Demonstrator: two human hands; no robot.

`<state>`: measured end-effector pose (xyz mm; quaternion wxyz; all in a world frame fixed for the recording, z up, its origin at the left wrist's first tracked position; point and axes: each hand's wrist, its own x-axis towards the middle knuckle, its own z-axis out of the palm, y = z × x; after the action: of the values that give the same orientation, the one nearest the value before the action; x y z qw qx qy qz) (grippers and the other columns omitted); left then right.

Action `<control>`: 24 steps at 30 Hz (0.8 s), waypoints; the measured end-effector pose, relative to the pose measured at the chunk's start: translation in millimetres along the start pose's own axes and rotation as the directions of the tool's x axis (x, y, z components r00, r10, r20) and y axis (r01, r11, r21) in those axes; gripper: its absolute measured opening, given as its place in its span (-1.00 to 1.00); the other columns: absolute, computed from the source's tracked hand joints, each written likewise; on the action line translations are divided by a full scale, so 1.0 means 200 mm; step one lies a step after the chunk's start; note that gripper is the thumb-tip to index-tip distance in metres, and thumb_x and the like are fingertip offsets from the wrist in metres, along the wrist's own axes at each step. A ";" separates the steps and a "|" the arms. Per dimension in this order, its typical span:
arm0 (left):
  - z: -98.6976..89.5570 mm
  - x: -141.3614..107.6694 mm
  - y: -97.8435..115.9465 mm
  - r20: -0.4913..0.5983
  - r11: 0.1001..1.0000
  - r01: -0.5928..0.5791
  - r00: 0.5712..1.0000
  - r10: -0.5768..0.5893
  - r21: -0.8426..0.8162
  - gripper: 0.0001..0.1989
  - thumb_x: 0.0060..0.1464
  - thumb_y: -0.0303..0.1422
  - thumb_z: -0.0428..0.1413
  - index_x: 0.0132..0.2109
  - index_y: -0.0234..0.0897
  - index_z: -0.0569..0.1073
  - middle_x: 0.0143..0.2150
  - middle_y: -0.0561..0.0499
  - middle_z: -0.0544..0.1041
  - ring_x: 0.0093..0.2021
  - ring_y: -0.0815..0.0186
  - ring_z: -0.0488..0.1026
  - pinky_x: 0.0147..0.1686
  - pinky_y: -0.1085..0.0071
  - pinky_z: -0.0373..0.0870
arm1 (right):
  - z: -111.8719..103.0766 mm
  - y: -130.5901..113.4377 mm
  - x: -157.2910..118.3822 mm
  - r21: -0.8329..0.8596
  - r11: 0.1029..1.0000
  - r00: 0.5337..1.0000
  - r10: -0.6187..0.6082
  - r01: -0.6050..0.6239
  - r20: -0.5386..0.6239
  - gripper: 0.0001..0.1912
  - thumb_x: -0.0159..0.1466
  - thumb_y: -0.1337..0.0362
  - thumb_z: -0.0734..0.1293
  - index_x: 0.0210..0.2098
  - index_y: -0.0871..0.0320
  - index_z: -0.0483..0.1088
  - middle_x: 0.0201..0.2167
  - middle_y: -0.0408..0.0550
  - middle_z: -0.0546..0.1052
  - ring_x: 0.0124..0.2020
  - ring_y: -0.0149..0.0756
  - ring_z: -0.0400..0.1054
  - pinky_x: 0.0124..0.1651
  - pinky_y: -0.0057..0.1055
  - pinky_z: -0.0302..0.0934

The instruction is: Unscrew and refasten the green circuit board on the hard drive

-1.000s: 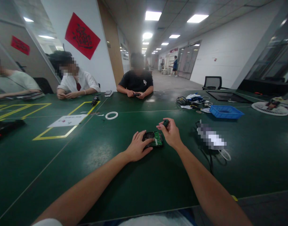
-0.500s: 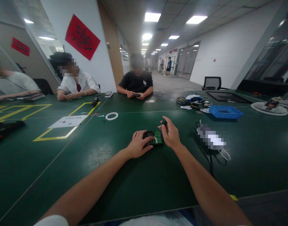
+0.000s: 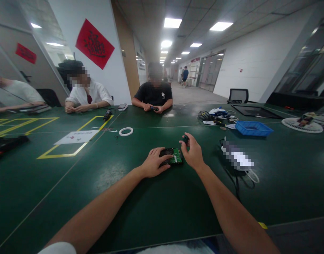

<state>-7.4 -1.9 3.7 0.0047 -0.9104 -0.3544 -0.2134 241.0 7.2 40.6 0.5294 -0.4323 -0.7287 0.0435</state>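
A black device with a green circuit board (image 3: 177,155) lies flat on the dark green table (image 3: 156,201). My left hand (image 3: 155,163) rests over its left part, fingers spread, with fingertips on the board and thumb along the near edge. Just right of the device, my right hand (image 3: 191,150) is raised a little above the table. Its thumb and fingers are closed on a small dark object (image 3: 185,139), too small to name. The palm hides part of that object.
A blue tray (image 3: 254,128) and a cable pile (image 3: 217,115) stand at back right. Nearer lies a blurred pale item (image 3: 238,157) with cables. A white ring (image 3: 125,132) and paper sheet (image 3: 76,137) lie left. A person (image 3: 153,93) sits opposite; others sit at left.
The view has shifted slightly. Both hands stay in nearly the same places, the left on the device and the right with the small dark object. A distant person has moved left.
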 end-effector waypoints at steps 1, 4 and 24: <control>0.00 0.00 0.00 0.001 1.000 -0.002 1.000 0.002 0.001 -0.48 0.25 -0.05 0.11 0.32 0.06 0.37 0.35 -0.18 0.18 0.31 -0.10 0.16 0.23 -0.13 0.15 | 0.00 0.00 0.00 -0.013 1.000 1.000 -0.003 0.003 -0.007 -0.51 0.42 0.14 0.23 0.31 0.03 0.18 0.09 0.13 0.46 -0.05 -0.07 0.49 0.07 -0.01 0.42; 0.00 -0.01 -0.01 0.004 1.000 -0.010 1.000 0.010 0.001 -0.47 0.25 -0.06 0.12 0.32 0.06 0.36 0.36 -0.18 0.17 0.33 -0.11 0.14 0.24 -0.12 0.14 | -0.01 -0.03 0.01 -0.086 0.996 1.000 -0.015 0.015 -0.002 -0.52 0.40 0.11 0.26 0.28 0.02 0.24 0.02 0.12 0.47 -0.11 -0.07 0.47 0.01 -0.03 0.44; 0.02 -0.02 -0.03 -0.015 1.000 -0.019 1.000 0.018 -0.020 -0.45 0.23 -0.11 0.15 0.34 0.07 0.34 0.41 -0.15 0.14 0.36 -0.10 0.13 0.27 -0.16 0.12 | -0.01 0.00 0.00 -0.026 0.998 0.993 0.051 -0.054 -0.109 -0.50 0.34 0.02 0.34 0.19 0.06 0.27 -0.06 0.09 0.54 -0.28 -0.14 0.50 -0.12 -0.07 0.49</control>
<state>-12.5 0.5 -2.3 0.0003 -0.9120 -0.3437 -0.2238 243.0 6.2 40.9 0.5603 -0.4608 -0.6879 0.0233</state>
